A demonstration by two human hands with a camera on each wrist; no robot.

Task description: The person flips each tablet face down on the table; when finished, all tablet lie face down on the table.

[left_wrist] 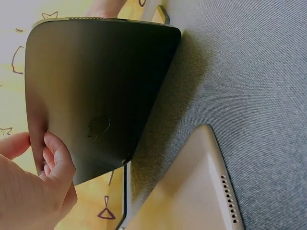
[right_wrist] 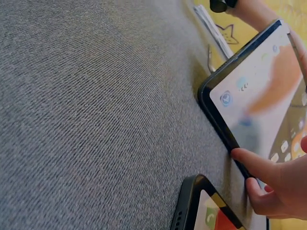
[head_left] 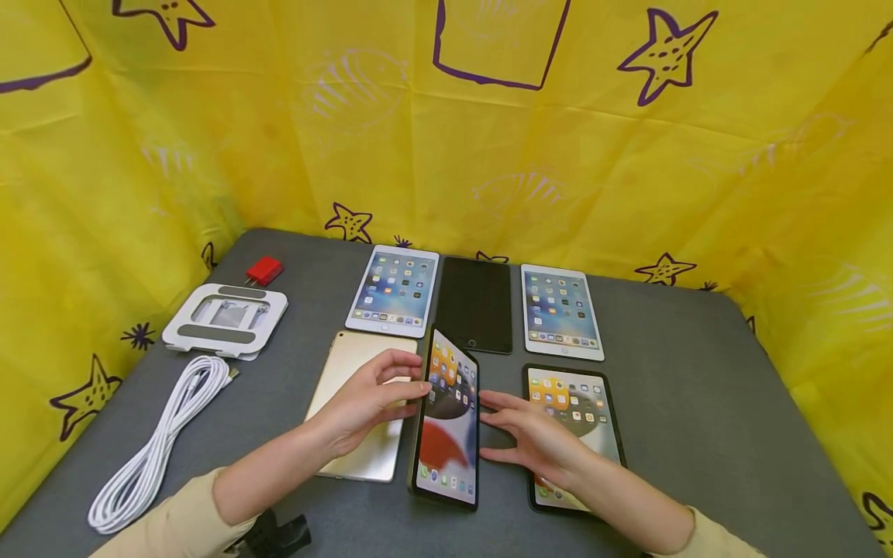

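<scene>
A dark-framed tablet (head_left: 446, 442) stands tilted on its long right edge, its lit screen showing app icons. My left hand (head_left: 370, 399) pinches its raised left edge, thumb on the screen side; in the left wrist view the fingers (left_wrist: 60, 158) press its dark back. At the lower long edge is my right hand (head_left: 537, 438), whose extended fingertips touch the tablet's side in the right wrist view. Under my left forearm lies a gold-backed tablet (head_left: 349, 380), face down. Another dark-framed lit tablet (head_left: 586, 403) lies face up, partly hidden beneath my right hand and wrist.
Along the back lie a white tablet (head_left: 394, 291), a black tablet with a dark screen (head_left: 474, 302) and a second white tablet (head_left: 561, 310). At left are a folded white stand (head_left: 272, 314), a red charger plug (head_left: 265, 270) and a coiled white cable (head_left: 156, 457). Yellow cloth (head_left: 391, 155) surrounds the grey table.
</scene>
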